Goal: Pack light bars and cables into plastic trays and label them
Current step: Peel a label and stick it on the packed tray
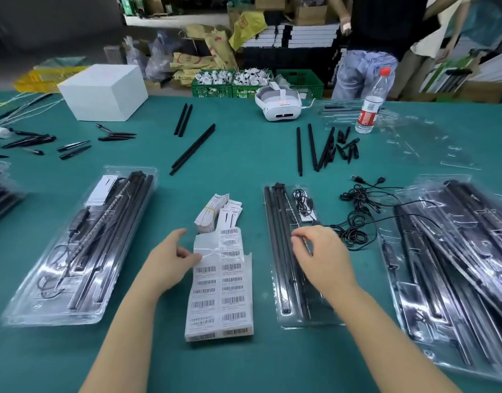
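A sheet of barcode labels (230, 282) lies on the green table in front of me, its top left patch bare backing. My left hand (170, 259) holds the sheet's left edge between thumb and fingertips. My right hand (320, 259) hovers with curled fingers over the middle clear plastic tray (284, 313), which holds black light bars (275, 222) and a coiled cable (302, 202). What the right fingertips pinch, if anything, is hidden. A packed tray (82, 242) lies to the left.
Stacked trays (454, 265) sit at the right, loose cables (357, 214) beside them. Loose black bars (193, 148) and end pieces (347, 148) lie mid-table. A bundle of cards (213, 211), a white box (102, 92), a headset (281, 104) and a bottle (370, 106) stand farther back. A person stands beyond.
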Motion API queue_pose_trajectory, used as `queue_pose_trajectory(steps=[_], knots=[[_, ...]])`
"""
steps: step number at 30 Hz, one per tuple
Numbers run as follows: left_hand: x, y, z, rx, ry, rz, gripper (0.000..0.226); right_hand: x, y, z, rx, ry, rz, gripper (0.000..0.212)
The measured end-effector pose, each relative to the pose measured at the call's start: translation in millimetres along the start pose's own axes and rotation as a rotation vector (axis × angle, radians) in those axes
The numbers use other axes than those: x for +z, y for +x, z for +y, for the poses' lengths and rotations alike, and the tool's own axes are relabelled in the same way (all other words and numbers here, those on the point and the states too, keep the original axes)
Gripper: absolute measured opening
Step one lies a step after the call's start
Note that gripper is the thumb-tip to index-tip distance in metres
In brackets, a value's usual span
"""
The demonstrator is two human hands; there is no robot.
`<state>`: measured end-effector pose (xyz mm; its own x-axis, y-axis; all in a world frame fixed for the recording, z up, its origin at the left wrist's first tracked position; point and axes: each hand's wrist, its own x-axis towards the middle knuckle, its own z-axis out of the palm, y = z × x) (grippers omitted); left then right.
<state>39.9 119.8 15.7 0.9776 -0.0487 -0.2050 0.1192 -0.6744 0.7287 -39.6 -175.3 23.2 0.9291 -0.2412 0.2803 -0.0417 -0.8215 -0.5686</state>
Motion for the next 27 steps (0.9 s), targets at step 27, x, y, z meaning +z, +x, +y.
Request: queue_pose_trajectory(steps=[27], knots=[[27,-21,60,-0.012,-0.988,-0.208,0.036,18,-10,-82,-0.359,0.183,-0.095,0.025]])
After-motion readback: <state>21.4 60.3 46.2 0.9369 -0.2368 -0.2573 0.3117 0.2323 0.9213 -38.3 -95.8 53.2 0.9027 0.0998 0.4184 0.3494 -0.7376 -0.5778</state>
